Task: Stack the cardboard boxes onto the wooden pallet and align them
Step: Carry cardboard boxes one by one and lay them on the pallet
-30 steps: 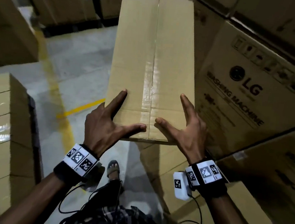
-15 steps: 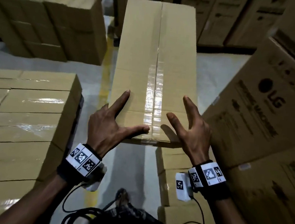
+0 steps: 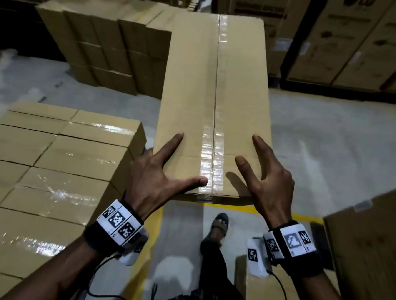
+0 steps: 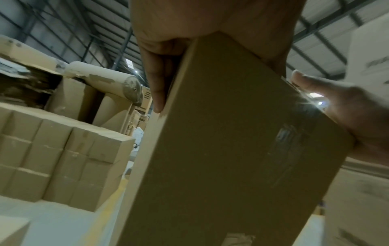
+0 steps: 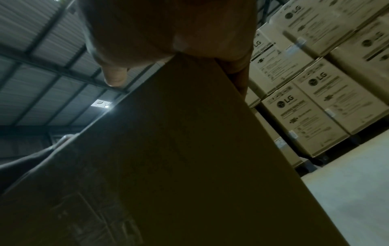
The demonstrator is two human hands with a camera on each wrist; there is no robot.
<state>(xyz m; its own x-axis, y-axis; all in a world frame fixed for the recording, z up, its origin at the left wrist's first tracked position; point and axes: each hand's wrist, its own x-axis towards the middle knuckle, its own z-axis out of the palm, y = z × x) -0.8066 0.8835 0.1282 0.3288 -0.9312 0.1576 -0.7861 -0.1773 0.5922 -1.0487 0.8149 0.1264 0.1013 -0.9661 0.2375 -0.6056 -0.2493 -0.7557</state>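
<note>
While box [image 3: 214,99] rides level, left hand [image 3: 153,177] and right hand [image 3: 270,181] clamp near end, thumbs spread on top, for placement on stack [image 3: 56,162].

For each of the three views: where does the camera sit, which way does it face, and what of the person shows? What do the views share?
Head: looks down on the carried box; left hand, right hand, a sandalled foot.
Left wrist: looks up along the box's underside toward the stacked boxes; fingers on its side.
Right wrist: looks up past the box to LG cartons; thumb.
Shared: the box.
</note>
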